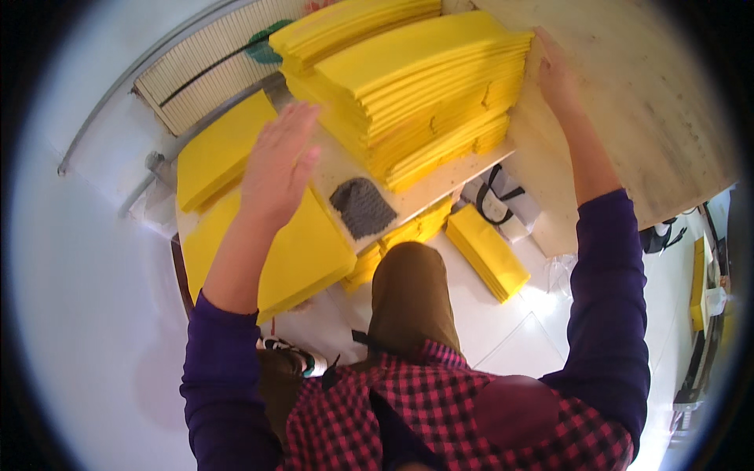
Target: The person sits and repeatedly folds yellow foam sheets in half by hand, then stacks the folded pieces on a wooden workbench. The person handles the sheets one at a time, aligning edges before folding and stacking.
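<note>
Two bare hands reach out over a pale worktable (428,196) crowded with yellow foam sheets. The left hand (276,165) hovers flat, palm down, fingers straight and slightly spread, gripping nothing, above the low yellow sheets (306,251) at the table's near left edge. The right hand (554,74) lies open against the far right side of the tall stack of yellow sheets (428,86), fingers extended along its edge — whether they press the stack or the tilted plywood board (652,102) just beside it cannot be told. A dark grey abrasive pad (363,207) lies on the bare tabletop between the low sheets and the stack. Below, on a white tiled floor (510,330), sits another bundle of yellow sheets (487,251) — beside a white bag with black handles (503,200). A slatted white panel (212,63) leans at the far left.
</note>
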Tool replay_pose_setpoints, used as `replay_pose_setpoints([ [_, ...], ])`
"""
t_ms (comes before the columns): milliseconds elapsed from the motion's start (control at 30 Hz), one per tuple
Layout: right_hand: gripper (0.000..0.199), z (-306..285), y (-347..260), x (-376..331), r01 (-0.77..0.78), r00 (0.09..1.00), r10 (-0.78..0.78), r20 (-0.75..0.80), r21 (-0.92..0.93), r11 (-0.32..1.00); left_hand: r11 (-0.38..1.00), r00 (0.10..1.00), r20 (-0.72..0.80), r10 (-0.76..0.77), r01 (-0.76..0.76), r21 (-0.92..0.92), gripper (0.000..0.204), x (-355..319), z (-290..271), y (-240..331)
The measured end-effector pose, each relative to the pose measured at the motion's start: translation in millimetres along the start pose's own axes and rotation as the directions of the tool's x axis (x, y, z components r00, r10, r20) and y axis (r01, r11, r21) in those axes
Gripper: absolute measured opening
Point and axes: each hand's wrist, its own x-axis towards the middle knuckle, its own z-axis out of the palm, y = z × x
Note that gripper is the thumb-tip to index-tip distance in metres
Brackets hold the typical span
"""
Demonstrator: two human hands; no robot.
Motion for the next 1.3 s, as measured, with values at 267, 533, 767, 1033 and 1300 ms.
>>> replay_pose_setpoints([
  [267, 0.013, 4, -126, -147, -0.049, 0.992, -0.006, 0.126, 0.433, 0.900, 0.903, 0.904, -0.059, -0.424, 0.427, 0.052, 0.041, -177, -51, -23],
  [533, 0.020, 128, -213, -239, -0.306, 0.702, -0.043, 0.710, 0.356, 0.883, 0.657, 0.661, -0.177, -0.729, 0.748, 0.093, 0.040, -331, -78, -1],
  [767, 0.025, 190, -227, -259, -0.351, 0.577, 0.242, 0.780, -0.031, 0.936, 0.571, 0.566, -0.253, -0.784, 0.819, 0.064, 0.036, -380, -79, 22],
  [1033, 0.029, 193, -226, -262, -0.353, 0.614, 0.333, 0.716, -0.128, 0.927, 0.588, 0.545, -0.338, -0.767, 0.808, -0.033, 0.034, -388, -78, 11],
  [1300, 0.031, 167, -235, -269, -0.365, 0.844, 0.186, 0.503, 0.285, 0.886, 0.565, 0.477, -0.377, -0.794, 0.808, -0.169, 0.033, -385, -88, 14],
])
